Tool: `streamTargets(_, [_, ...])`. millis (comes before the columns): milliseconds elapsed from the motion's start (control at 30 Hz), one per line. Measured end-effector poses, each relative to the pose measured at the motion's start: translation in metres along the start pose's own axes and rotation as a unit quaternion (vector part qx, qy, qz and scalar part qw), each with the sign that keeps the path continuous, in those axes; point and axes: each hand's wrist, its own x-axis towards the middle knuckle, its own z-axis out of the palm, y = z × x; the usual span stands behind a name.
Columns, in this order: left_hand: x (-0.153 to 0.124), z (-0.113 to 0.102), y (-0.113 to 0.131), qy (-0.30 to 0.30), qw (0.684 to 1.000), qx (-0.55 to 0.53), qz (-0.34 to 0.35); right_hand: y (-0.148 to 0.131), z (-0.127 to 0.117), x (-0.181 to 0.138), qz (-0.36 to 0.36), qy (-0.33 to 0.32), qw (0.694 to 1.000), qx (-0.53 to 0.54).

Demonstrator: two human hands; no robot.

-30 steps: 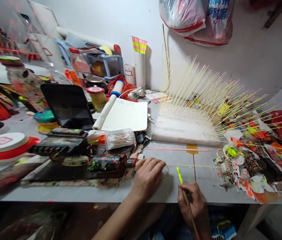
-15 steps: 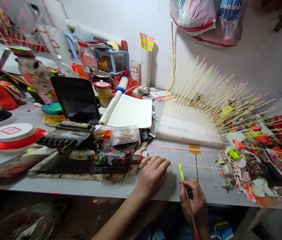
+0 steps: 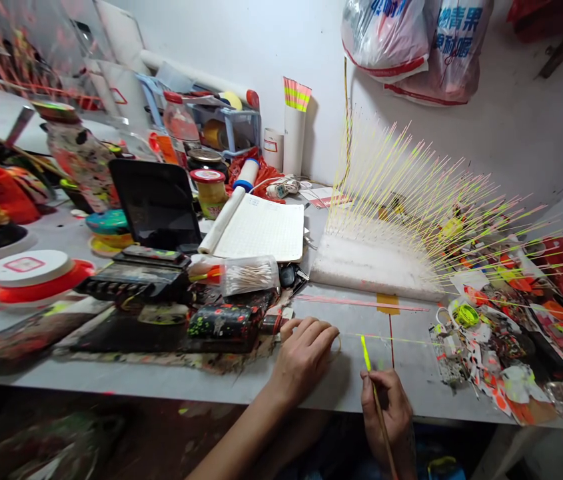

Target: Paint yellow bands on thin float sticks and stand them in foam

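My left hand (image 3: 306,357) is closed, its fingers bent beside the shaft end of a paint-spattered black motor (image 3: 224,321). From it a thin yellow and pink stick (image 3: 411,340) runs level to the right; the fingertips' grip on it is mostly hidden. A pale loop shows by the left index finger. Pinched in my right hand (image 3: 386,403) is a paintbrush (image 3: 366,352), tilted upright, its bristles coated bright yellow. The brush tip is at or very near the stick; contact is hard to tell.
Behind my hands stands a white foam block (image 3: 374,267) bristling with thin painted sticks. Paint-stained scraps (image 3: 501,360) heap at the right. An open notebook (image 3: 261,230), a pack of cotton swabs (image 3: 250,275) and a dark tablet-like screen (image 3: 156,203) lie left of centre.
The camera view has shifted slightly, so most things sit a little lower. The right hand with the paintbrush has moved slightly right; the left hand holds its place.
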Motion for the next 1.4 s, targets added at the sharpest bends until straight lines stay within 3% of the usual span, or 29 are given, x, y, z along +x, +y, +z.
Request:
streamTargets(233, [0.001, -0.001, 0.0, -0.004, 1.0, 0.001, -0.003, -0.011, 0.01, 0.001, -0.034, -0.02, 0.998, 0.041])
streamTargets(667, [-0.002, -0.001, 0.0, 0.014, 1.0, -0.005, -0.012, -0.014, 0.026, 0.006, -0.049, -0.034, 0.998, 0.024])
streamTargets(1400, [0.0, -0.003, 0.001, 0.016, 1.0, -0.004, -0.017, -0.009, 0.024, -0.002, 0.0, -0.014, 1.0, 0.0])
